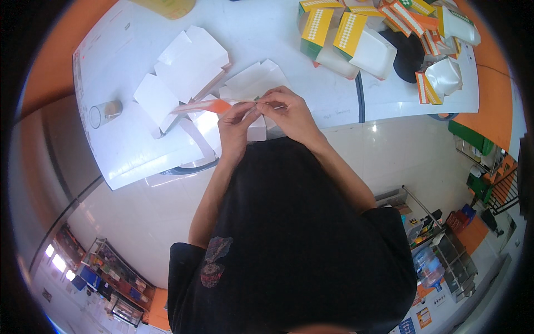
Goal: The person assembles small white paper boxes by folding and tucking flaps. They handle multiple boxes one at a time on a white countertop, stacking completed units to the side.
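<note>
A small clear plastic bag with orange sauce (pixel 219 106) sticks out to the left from between my hands, over the near edge of the table. My left hand (pixel 236 125) is closed, its fingertips pinching the bag's gathered end. Against those fingertips my right hand (pixel 292 114) is closed too, pinching at the same spot; the exact grip there is too small to make out. Under and behind my hands lie unfolded white paper boxes: one white box (pixel 192 64) spreads to the left, and another white box (pixel 256 80) is just beyond my fingers.
A clear cup (pixel 104 114) lies on its side at the table's left. At the far right are several stacked yellow, green and white cartons (pixel 347 42), a black object (pixel 405 55) and orange-edged packs (pixel 439 80). The white table (pixel 334 103) has a dark seam. A yellow container (pixel 167 5) stands far left.
</note>
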Demonstrator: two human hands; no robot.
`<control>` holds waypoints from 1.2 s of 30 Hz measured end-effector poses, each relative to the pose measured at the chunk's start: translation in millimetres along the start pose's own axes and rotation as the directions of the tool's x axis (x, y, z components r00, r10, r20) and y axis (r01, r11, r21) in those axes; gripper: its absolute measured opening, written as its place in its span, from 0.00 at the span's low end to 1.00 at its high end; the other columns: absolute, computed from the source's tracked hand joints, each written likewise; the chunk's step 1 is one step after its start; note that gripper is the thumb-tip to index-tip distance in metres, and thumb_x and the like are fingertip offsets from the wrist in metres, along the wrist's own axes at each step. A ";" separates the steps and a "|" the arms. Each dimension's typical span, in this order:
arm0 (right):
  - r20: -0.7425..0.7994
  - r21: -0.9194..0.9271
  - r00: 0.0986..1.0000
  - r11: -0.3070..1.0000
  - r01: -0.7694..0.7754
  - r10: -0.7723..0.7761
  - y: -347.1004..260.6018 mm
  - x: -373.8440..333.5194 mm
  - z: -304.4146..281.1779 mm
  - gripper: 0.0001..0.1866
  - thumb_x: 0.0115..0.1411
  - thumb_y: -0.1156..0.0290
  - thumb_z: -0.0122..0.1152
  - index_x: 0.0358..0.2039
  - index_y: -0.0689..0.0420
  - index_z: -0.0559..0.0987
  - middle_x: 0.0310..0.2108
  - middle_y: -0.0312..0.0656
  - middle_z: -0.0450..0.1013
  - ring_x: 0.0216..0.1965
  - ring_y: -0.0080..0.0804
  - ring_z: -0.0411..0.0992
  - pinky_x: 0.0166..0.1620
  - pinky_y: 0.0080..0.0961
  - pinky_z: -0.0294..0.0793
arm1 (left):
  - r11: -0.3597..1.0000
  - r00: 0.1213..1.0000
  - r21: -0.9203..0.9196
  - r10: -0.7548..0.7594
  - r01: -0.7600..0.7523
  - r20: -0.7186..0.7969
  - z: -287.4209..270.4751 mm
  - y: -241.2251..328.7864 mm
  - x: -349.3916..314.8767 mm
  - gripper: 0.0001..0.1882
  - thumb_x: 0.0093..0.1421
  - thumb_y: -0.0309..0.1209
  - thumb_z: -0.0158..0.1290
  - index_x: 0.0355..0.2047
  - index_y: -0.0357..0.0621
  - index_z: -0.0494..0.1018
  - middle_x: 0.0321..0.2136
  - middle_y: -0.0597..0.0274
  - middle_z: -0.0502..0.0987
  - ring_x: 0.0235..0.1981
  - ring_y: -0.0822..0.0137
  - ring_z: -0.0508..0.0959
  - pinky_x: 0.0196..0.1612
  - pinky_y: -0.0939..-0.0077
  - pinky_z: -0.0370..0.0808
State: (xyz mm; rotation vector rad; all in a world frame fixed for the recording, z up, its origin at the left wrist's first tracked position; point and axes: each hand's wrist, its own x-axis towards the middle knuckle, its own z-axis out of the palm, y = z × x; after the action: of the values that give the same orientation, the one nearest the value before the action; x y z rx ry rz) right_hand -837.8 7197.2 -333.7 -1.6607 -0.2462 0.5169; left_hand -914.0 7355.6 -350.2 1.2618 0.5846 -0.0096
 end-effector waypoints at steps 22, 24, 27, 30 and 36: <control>-0.276 -0.211 0.899 0.934 0.288 -0.340 -30.5 0.2 -0.7 0.17 0.62 0.82 0.67 0.52 0.63 0.82 0.44 0.47 0.79 0.43 0.32 0.79 0.45 0.26 0.80 | 0.906 0.930 0.237 0.366 -0.349 -0.027 40.8 86.1 11.1 0.10 0.66 0.24 0.61 0.46 0.32 0.79 0.38 0.55 0.84 0.40 0.69 0.83 0.47 0.76 0.79; -0.297 -0.047 0.923 0.969 0.244 -0.247 -29.0 -1.5 -2.6 0.16 0.63 0.81 0.67 0.51 0.64 0.82 0.46 0.45 0.79 0.44 0.30 0.79 0.47 0.25 0.80 | 0.906 0.933 0.254 0.359 -0.339 -0.034 35.9 82.9 14.3 0.10 0.67 0.23 0.60 0.46 0.32 0.79 0.38 0.56 0.84 0.40 0.69 0.83 0.47 0.76 0.79; -0.257 0.008 0.949 0.981 0.194 -0.185 -25.9 -4.8 -9.5 0.15 0.64 0.80 0.67 0.51 0.66 0.82 0.47 0.45 0.79 0.47 0.28 0.78 0.50 0.24 0.80 | 0.926 0.949 0.237 0.313 -0.295 -0.043 31.5 70.2 16.1 0.09 0.67 0.22 0.59 0.46 0.32 0.79 0.39 0.56 0.84 0.41 0.69 0.83 0.48 0.75 0.79; -0.248 0.066 0.957 0.983 0.171 -0.150 -25.3 -5.4 -12.9 0.15 0.64 0.80 0.68 0.52 0.65 0.82 0.47 0.46 0.80 0.47 0.27 0.79 0.51 0.23 0.79 | 0.935 0.954 0.208 0.298 -0.287 -0.025 33.3 56.5 15.2 0.08 0.67 0.21 0.59 0.45 0.32 0.79 0.40 0.56 0.83 0.43 0.70 0.83 0.50 0.74 0.79; -0.281 0.084 0.950 0.983 0.162 -0.133 -33.0 -3.9 -10.3 0.12 0.63 0.78 0.70 0.47 0.65 0.84 0.45 0.45 0.82 0.44 0.27 0.81 0.50 0.24 0.80 | 0.910 0.934 0.213 0.357 -0.355 0.033 38.4 47.5 12.5 0.07 0.65 0.18 0.59 0.43 0.32 0.79 0.42 0.56 0.83 0.44 0.69 0.82 0.53 0.74 0.79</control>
State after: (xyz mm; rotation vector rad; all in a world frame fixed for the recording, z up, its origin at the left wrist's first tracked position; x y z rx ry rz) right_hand -832.0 7191.8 -299.8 -1.5746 -0.1341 0.1793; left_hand -872.5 7340.5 -306.2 1.5681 0.3568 0.2426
